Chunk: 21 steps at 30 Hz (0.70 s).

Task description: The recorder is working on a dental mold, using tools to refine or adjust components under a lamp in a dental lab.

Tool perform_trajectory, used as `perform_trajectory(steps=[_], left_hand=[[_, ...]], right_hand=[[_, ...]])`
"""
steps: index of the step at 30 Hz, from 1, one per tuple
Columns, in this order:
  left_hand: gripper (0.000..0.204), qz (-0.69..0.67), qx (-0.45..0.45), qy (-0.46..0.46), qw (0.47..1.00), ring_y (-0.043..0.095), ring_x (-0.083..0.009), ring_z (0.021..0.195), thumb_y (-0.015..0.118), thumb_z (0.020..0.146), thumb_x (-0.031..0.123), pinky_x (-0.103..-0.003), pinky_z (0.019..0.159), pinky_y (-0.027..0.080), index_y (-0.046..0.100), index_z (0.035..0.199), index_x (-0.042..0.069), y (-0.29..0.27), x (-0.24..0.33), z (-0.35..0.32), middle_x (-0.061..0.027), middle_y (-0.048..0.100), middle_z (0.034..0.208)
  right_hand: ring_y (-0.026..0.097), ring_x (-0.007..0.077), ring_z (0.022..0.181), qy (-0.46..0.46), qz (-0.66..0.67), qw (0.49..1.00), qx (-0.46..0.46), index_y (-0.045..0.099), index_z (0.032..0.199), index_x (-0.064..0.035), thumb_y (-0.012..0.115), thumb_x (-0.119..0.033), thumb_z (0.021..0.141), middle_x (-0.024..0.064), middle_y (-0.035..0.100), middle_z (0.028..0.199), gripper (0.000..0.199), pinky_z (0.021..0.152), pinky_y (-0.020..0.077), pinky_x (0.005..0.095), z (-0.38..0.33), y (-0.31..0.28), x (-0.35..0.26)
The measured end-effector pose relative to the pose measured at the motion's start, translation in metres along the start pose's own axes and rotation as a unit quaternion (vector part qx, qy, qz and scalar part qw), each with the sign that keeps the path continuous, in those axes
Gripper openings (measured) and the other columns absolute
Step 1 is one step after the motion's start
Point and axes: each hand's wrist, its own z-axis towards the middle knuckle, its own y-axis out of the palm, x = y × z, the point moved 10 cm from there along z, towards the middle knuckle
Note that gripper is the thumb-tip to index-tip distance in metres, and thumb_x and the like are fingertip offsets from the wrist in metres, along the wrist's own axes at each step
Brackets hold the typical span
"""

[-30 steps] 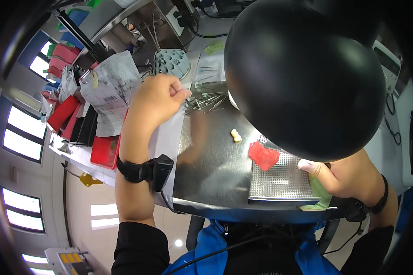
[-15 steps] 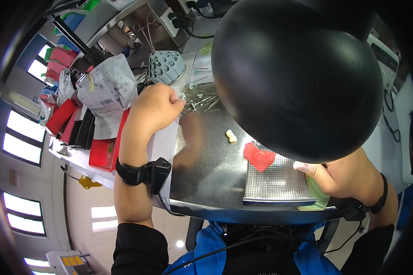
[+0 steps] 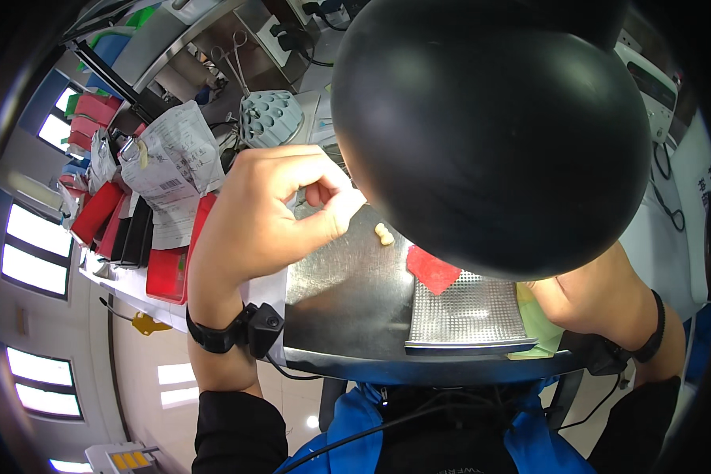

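My left hand [image 3: 280,209] hovers over the left part of the dark metal work surface [image 3: 340,316], thumb and forefinger pinched together. Whatever the pinch holds, if anything, cannot be made out beside the black dome. My right hand [image 3: 588,296] reaches in from the right, its fingers hidden under that dome. Near my left fingertips lie small cream-yellow lumps [image 3: 384,235], resembling tooth crowns. A red flat piece [image 3: 433,270] rests on the upper left of a dimpled metal plate [image 3: 470,316]. Pale green paper [image 3: 541,320] lies along the plate's right side.
A large glossy black dome [image 3: 490,134] blocks much of the view. Beyond my left hand stands a grey holder with holes [image 3: 270,118], with scissor-handled forceps [image 3: 235,63]. Red bins [image 3: 166,272] and printed papers [image 3: 178,170] crowd the left side. A white device [image 3: 648,91] stands far right.
My left hand has come nearer and to the right, away from the loose thin metal tools, and its fingers now pinch. My right thumb has slipped mostly out of sight beneath the dome.
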Motion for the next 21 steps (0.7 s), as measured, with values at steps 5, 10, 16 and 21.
perform_trajectory(steps=[5,10,16,21], left_hand=[[0.01,0.025,-0.016,0.02,0.999,0.065,-0.0152,0.064,0.074,0.073,0.002,-0.027,0.061,0.052,0.066,0.078,-0.001,0.006,0.0091,0.001,-0.0073,0.065,0.072],[0.011,0.01,-0.009,0.033,0.999,0.064,-0.0162,0.063,0.075,0.073,0.002,-0.028,0.061,0.051,0.065,0.077,-0.001,0.0081,0.0083,0.0018,-0.0073,0.064,0.071],[0.014,-0.007,-0.01,0.031,0.999,0.063,-0.0175,0.065,0.076,0.074,0.003,-0.029,0.064,0.051,0.063,0.078,-0.002,0.0102,0.0094,0.0019,-0.0083,0.063,0.071],[0.013,-0.016,-0.008,0.021,1.0,0.063,-0.0169,0.065,0.075,0.075,0.003,-0.029,0.064,0.051,0.064,0.078,-0.002,0.0083,0.0068,0.0002,-0.0081,0.064,0.072]], right_hand=[[0.068,0.0327,0.064,-0.011,-0.009,1.0,0.003,0.073,0.081,0.0012,0.072,-0.011,0.083,0.0149,0.07,0.073,0.012,0.06,0.0544,0.039,-0.0002,-0.0011,-0.0027],[0.068,0.0328,0.063,-0.014,-0.012,1.0,-0.005,0.073,0.082,0.0012,0.071,-0.012,0.086,0.0146,0.07,0.072,0.014,0.059,0.054,0.0382,-0.0006,0.0008,-0.0011],[0.068,0.0329,0.065,-0.013,-0.006,1.0,0.001,0.074,0.084,0.0014,0.072,-0.013,0.086,0.0146,0.07,0.074,0.015,0.061,0.0546,0.0389,-0.0011,0.0017,-0.0022],[0.07,0.0336,0.068,-0.02,-0.007,1.0,0.0,0.076,0.088,0.0006,0.073,-0.014,0.085,0.0149,0.072,0.078,0.015,0.063,0.056,0.0394,-0.0012,0.0024,-0.0035]])
